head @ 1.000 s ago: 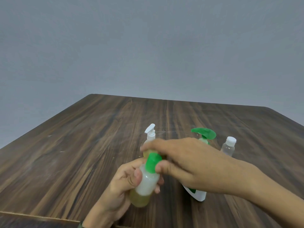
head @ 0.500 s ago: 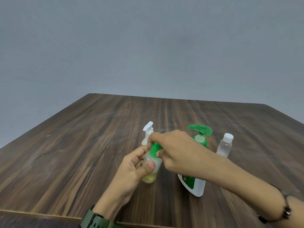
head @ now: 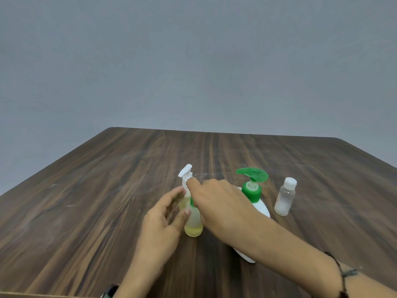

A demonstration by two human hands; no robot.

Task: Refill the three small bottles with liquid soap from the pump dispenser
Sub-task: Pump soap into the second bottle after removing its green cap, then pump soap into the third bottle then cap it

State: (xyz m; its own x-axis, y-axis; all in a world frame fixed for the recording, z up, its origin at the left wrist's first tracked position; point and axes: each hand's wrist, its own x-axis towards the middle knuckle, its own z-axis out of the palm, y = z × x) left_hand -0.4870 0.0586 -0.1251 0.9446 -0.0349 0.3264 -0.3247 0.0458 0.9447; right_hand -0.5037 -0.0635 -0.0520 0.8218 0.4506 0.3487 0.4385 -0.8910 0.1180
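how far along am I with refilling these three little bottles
Looks done: the green-capped bottle stands capped with yellow soap at its bottom, left hand open beside it. In hand: right hand reaches the white-pump bottle. Left: the clear bottle, capped, looks soapless.

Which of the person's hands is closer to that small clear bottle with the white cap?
The right. The right hand is over the middle bottles, with the green pump dispenser between it and the clear bottle; the left hand is farther away still.
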